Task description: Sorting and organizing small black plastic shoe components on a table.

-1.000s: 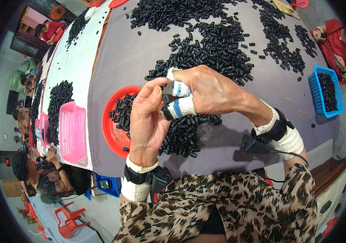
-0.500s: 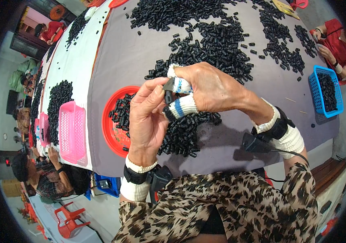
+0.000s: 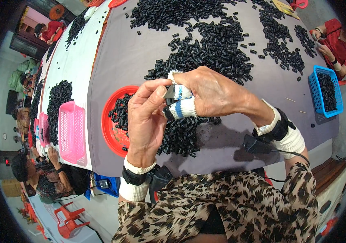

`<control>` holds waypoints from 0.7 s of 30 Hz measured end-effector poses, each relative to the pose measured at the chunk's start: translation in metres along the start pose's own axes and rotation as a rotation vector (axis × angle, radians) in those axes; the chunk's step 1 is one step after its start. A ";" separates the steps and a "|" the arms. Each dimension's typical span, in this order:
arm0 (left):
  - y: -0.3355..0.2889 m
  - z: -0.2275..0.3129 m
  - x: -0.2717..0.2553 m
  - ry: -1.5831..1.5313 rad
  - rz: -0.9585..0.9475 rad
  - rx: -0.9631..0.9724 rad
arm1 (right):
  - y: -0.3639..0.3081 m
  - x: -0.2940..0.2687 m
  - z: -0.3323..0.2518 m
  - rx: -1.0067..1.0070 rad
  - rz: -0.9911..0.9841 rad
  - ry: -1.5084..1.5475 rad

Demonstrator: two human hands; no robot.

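Note:
My left hand (image 3: 144,119) is raised over the table, its thumb and forefinger pinched on a small black plastic piece (image 3: 169,98). Pressed close from the other side is my right hand (image 3: 217,90), fingers curled, with white cloth covers on its thumb and forefinger. A dark grey wedge-like edge shows between the fingertips; whether it belongs to the piece or to a small tool I cannot tell. Whatever the right fingers grip is hidden. Under both hands lies a pile of similar short black tubular pieces (image 3: 181,135). A red round tray (image 3: 109,135) with more pieces sits beside my left hand.
A large heap of black pieces (image 3: 217,44) spreads across the grey tablecloth (image 3: 116,52). At left stands a pink basket (image 3: 72,133); at right, a blue basket (image 3: 337,107) holds black pieces. Co-workers sit at both sides, one in red (image 3: 339,48). Cables run from my wrist straps.
Both hands stay together, with my left hand shifted slightly left. The black piece has turned or slid between the fingers, and less of its lower end shows.

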State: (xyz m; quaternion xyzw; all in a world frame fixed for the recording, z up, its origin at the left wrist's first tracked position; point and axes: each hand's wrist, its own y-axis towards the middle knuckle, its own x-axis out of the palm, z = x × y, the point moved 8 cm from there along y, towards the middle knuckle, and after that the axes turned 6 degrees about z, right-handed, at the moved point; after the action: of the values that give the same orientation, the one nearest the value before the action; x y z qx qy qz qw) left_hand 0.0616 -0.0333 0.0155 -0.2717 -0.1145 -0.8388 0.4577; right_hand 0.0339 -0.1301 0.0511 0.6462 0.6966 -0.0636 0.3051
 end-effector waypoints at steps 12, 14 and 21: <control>-0.001 -0.004 -0.002 -0.213 0.020 -0.033 | -0.005 -0.004 0.012 0.109 0.134 0.153; -0.001 -0.002 0.001 -0.157 0.022 -0.019 | -0.004 -0.005 0.012 0.110 0.146 0.179; 0.004 -0.004 -0.001 -0.041 0.050 -0.045 | -0.005 -0.007 0.008 0.004 0.221 0.178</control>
State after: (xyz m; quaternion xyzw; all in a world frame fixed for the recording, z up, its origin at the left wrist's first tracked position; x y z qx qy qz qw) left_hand 0.0642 -0.0370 0.0116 -0.3018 -0.0980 -0.8238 0.4697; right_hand 0.0318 -0.1410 0.0467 0.7225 0.6456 0.0266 0.2461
